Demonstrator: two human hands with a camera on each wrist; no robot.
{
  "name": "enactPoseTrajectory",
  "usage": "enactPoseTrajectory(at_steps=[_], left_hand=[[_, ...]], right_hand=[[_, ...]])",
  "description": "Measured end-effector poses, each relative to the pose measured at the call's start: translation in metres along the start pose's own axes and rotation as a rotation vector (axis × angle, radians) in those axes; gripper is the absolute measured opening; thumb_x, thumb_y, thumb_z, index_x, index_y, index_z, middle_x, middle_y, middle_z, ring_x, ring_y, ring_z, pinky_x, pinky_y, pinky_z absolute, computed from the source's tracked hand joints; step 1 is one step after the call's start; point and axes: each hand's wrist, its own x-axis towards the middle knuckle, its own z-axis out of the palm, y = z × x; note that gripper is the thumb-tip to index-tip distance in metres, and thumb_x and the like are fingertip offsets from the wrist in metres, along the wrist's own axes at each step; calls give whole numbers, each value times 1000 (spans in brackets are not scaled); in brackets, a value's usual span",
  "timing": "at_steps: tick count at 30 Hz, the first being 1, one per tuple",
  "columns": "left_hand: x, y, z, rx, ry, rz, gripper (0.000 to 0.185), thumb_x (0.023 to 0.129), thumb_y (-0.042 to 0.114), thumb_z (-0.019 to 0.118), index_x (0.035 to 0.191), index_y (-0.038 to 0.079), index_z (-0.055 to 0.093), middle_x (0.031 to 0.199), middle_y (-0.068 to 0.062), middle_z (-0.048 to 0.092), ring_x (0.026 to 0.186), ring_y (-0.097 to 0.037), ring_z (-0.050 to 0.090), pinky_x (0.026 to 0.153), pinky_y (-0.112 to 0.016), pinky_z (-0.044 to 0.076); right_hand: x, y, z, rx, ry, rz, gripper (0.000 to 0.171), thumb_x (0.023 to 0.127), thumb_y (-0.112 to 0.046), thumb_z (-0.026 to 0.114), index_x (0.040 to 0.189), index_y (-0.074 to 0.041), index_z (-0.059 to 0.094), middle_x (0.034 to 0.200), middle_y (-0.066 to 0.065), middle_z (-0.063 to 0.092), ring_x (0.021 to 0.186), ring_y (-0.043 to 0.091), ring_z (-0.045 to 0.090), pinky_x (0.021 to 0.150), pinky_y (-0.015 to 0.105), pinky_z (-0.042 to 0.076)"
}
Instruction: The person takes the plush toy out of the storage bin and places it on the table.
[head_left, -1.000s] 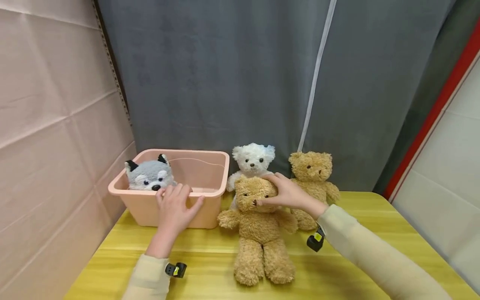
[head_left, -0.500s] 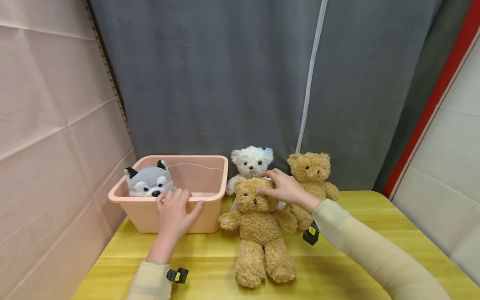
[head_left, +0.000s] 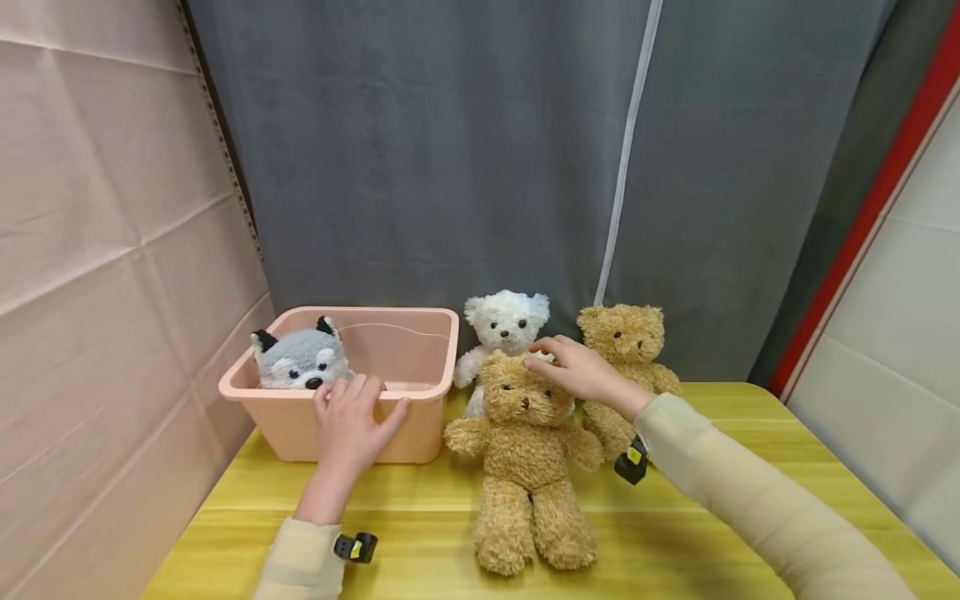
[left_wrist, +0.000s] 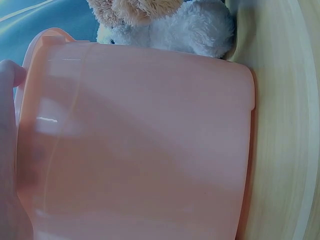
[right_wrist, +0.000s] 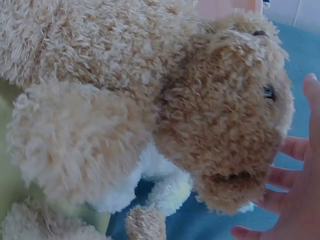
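A grey, white and black plush husky (head_left: 303, 362) sits inside the pink plastic tub (head_left: 420, 393), only its head showing above the rim. My left hand (head_left: 351, 425) grips the tub's front rim, fingers over the edge and thumb along the outside wall. In front of the right hand a light brown teddy bear (head_left: 528, 458) is propped upright, legs toward me. My right hand (head_left: 577, 371) is at the top of its head. The right wrist view shows those fingers (right_wrist: 282, 177) spread beside the head, not curled round it.
Behind the front bear sits a white teddy bear (head_left: 504, 325), partly hidden. Another brown teddy bear (head_left: 626, 342) sits to its right, behind my right forearm. A grey curtain (head_left: 450, 150) backs the yellow wood-grain table (head_left: 720, 483); pale cloth walls flank it.
My right hand has slid up from the front bear's face to the top of its head, the fingers loosening. The bear has shifted slightly right. The left hand stays on the rim.
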Motion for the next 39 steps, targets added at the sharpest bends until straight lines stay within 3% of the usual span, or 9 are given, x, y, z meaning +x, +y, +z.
enactPoseTrajectory(at_steps=[6,14,16,22,28,39], left_hand=[[-1,-4,-4,4,14,-13,39,85,51,57,79,15,47,75,0,44,79,-28,39,91,-55,22],[-4,-13,-10,16,20,-31,39,85,52,58,79,15,47,75,1,45,79,-27,39,91,-55,22],[-5,-15,-11,20,16,-36,39,85,52,59,80,15,48,75,1,45,79,-27,40,92,-55,22],[-6,-16,-12,33,-7,-53,39,85,52,60,82,15,50,77,1,45,82,-27,40,94,-55,22],[-7,-13,-9,39,-37,-50,40,86,55,57,83,15,50,79,2,45,84,-26,40,95,-55,21],[-3,0,0,39,-31,-16,38,87,54,54,86,16,54,82,1,50,87,-26,44,96,-54,21]], right_hand=[[11,-10,-14,-35,4,-16,55,99,-50,46,136,-11,52,132,13,51,108,29,58,91,49,45],[39,-38,-36,-144,16,-96,59,96,-57,46,135,-13,53,134,13,49,99,28,62,84,49,48],[45,-47,-39,-178,20,-124,59,95,-57,47,136,-14,53,135,12,48,98,26,62,87,50,46],[66,-74,-36,-350,59,-346,59,93,-54,55,138,-17,50,137,9,46,114,25,54,99,53,36],[82,-100,-20,-451,94,-594,61,89,-49,64,139,-17,47,134,6,49,116,20,51,89,44,42],[112,-126,2,-512,102,-748,79,82,-43,75,148,-20,37,142,6,41,126,19,43,93,40,40]])
